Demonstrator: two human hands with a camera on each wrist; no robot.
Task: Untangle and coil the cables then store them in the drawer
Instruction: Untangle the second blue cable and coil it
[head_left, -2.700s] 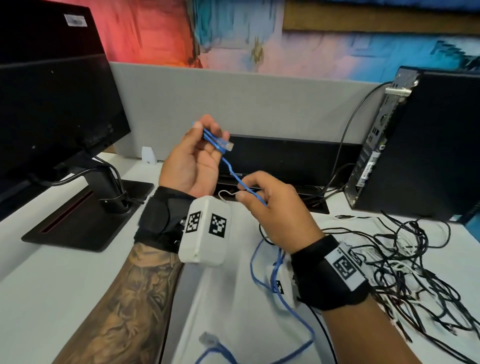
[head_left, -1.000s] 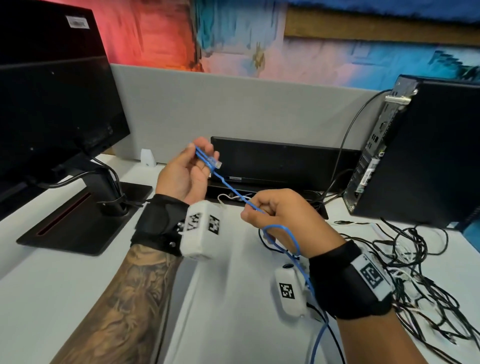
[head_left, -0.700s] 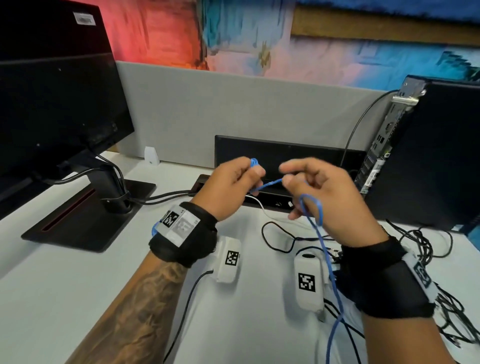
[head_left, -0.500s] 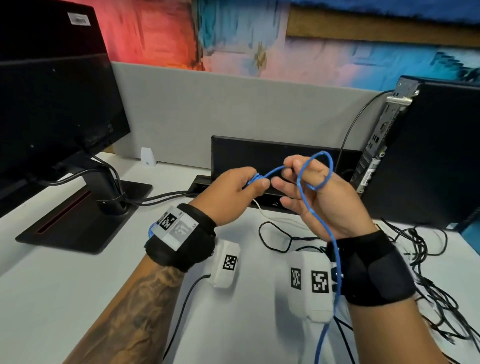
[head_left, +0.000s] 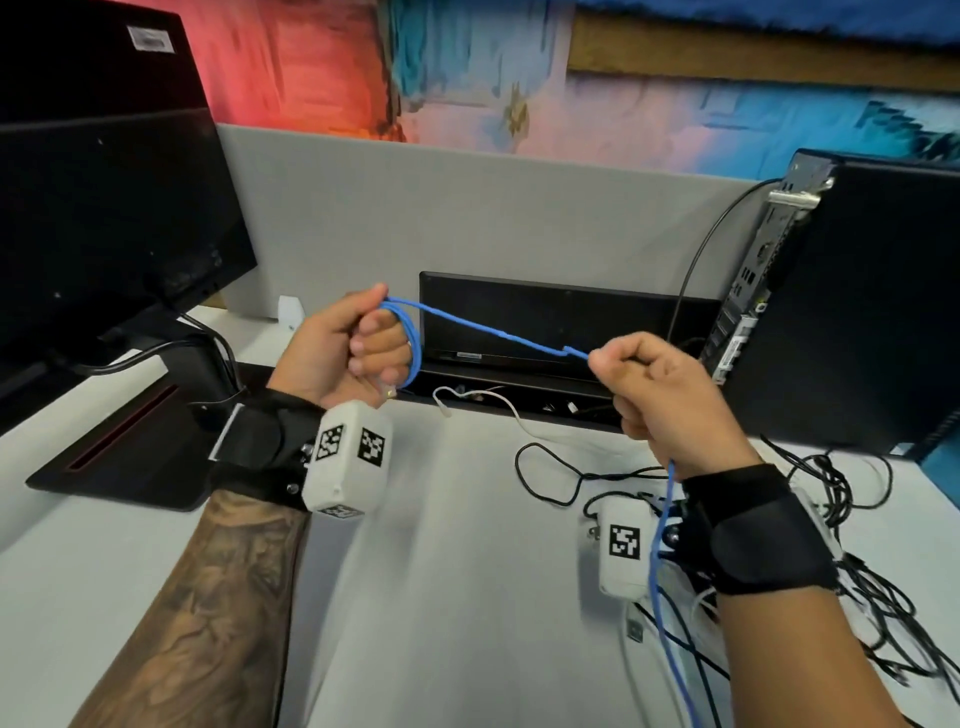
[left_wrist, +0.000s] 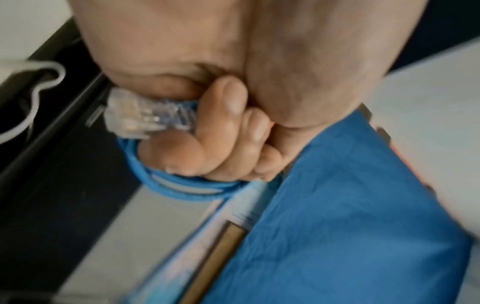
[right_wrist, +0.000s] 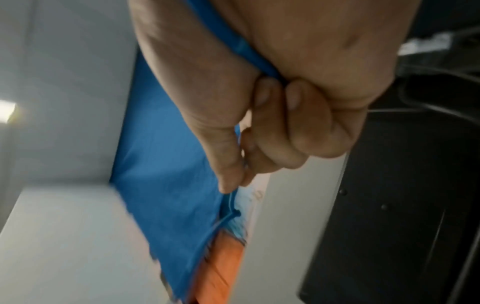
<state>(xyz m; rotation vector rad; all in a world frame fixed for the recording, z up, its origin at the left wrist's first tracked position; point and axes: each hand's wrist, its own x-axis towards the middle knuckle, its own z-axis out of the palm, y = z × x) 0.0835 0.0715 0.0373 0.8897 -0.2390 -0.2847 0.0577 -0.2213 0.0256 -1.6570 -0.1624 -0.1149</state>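
My left hand (head_left: 345, 353) is fisted around a couple of small loops of the blue Ethernet cable (head_left: 488, 330), fingers curled tight, with the clear plug (left_wrist: 130, 115) poking out below my little finger. From there the cable runs taut toward three o'clock to my right hand (head_left: 657, 395), which pinches it between thumb and forefinger while the other fingers curl in — the rest drops past my wrist toward six o'clock, off the desk's near edge. Both hands hover above the white desk (head_left: 457, 571). A tangle of black cables (head_left: 857, 566) lies on the desk at four o'clock, beside the computer tower (head_left: 857, 301). A monitor (head_left: 104, 208) stands at ten o'clock, and a thin white cable (head_left: 493, 402) trails out of the open cable tray at twelve.
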